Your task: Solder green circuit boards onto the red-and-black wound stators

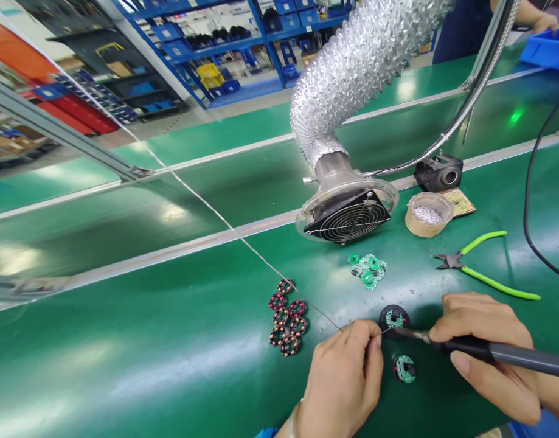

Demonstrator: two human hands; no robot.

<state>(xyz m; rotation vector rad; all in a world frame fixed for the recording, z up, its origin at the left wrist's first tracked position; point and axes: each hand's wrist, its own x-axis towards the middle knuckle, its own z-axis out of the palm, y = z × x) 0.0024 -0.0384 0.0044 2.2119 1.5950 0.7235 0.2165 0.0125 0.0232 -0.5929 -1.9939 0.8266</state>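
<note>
My left hand [345,377] pinches a thin solder wire [219,218] that slants down from the upper left. My right hand [486,350] grips a soldering iron [511,356] by its dark handle. The iron's tip and the wire's end meet at a small round green circuit board [395,317], which sits in a black round holder [383,319]. Just below lies another coil with a round board [404,368] on top. To the left several copper-wound motor coils [281,316] are grouped. A pile of loose green circuit boards [368,269] lies farther back.
A fume extractor hood [347,213] on a silver flexible duct [334,85] hangs over the bench. Green-handled cutters [484,264], a round tub [427,216] of metal bits and a black iron stand [438,173] are at right. Beyond the conveyor, a person's hand [544,23] touches a blue bin [548,52].
</note>
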